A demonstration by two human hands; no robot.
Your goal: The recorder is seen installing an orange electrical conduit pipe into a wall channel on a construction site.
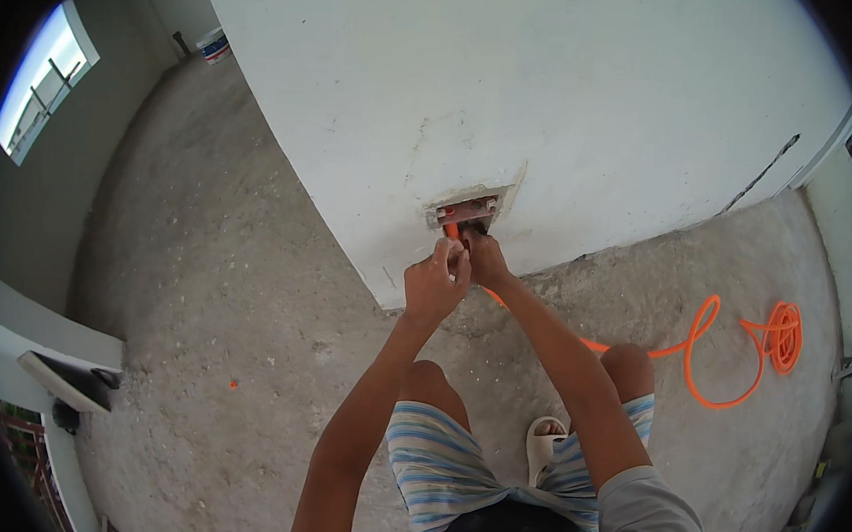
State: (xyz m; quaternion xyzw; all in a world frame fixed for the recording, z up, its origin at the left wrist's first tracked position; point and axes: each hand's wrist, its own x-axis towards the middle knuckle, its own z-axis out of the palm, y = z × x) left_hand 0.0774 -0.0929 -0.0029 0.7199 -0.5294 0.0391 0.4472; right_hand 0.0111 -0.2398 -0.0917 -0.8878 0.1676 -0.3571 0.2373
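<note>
Low in the white wall, a rectangular recessed electrical box (467, 210) with a reddish inside and rough plaster edges faces me. My left hand (435, 284) pinches an orange flexible conduit (451, 230) just below the box, its upper end reaching the opening. Close beside it, my right hand (488, 261) is closed with its fingertips at the lower edge of the box. Something dark shows by those fingers, but I cannot make out what they hold. The conduit emerges behind my right wrist and runs along the floor to the right.
A loose coil of the conduit (784, 337) lies on the rough concrete floor (249, 284) at right. An orange scrap (233, 384) sits on the floor at left. A bucket (213, 45) stands far left. A dark groove (761, 176) cuts the wall at right.
</note>
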